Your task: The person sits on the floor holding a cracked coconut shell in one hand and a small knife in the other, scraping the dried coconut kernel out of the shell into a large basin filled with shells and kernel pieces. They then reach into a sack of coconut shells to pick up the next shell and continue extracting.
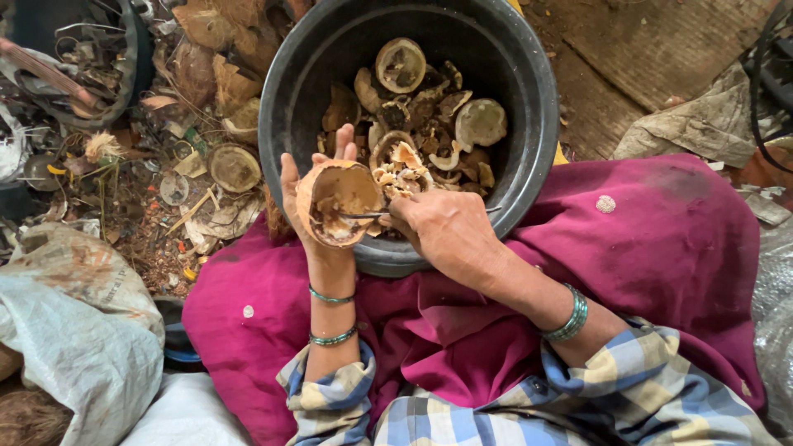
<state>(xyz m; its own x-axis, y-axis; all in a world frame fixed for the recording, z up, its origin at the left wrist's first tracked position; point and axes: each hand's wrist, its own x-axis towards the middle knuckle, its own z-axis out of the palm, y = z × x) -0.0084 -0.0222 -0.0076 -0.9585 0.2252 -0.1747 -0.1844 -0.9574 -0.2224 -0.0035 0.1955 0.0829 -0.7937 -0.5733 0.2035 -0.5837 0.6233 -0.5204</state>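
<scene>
- Clearly mid-work: the left hand (pixel 307 216) cups a half coconut shell (pixel 339 204), fingers wrapped round its back, open side turned toward the camera, just over the near rim of the black tub (pixel 529 91).
- Beside that rim, the right hand (pixel 446 230) is clenched on a thin metal tool (pixel 362 215); its tip reaches into the shell's hollow, touching the inner wall.
- Judging by the shell's inside, which shows patchy pale flesh over brown, the scraping looks partly done; some flesh remains along the lower edge.
- Inside the tub lies a heap of coconut pieces (pixel 417 132): curved pale chips, dark husk-brown fragments and a few emptied round half shells. The heap covers the tub's bottom but sits well below the rim, so it looks far from full.
- Left of the tub, on the littered ground, lie more shell halves (pixel 234 168) and dry fibrous husk (pixel 219 58); whether these are finished or waiting I cannot tell.
- Textures: the shell is hard, rounded and rough-fibred outside; the tub is smooth, matte plastic; the tool is slim and shiny.
- Under the tub, a magenta cloth (pixel 661 239) drapes the lap; checked sleeves and green bangles (pixel 570 316) show at the wrists.
</scene>
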